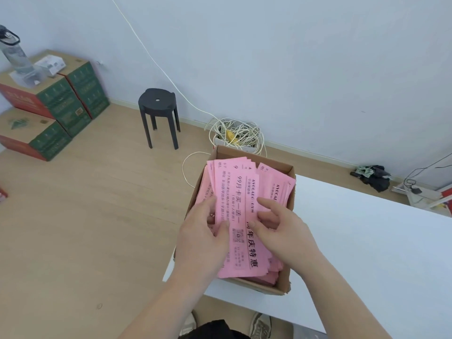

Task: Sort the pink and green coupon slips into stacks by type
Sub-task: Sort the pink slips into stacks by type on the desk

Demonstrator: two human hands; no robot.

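Noted left hand (203, 231) and right hand (281, 226) both pinching pink slips (241, 192) inside cardboard box (285, 282); saw no stacks on table (367, 241) at right, no green.

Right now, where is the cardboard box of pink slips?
Head view, centre: the cardboard box of pink slips sits at the left end of the white table, with the coiled cable behind it.

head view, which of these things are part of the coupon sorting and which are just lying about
Part of the job: pink coupon slips, cardboard box holding them, white table under the box, left hand and right hand, both gripping slips. No green slips show.

Lying about: black stool, coiled white cable, stacked cartons, water bottle on the cartons, dark cloth heap by the wall.
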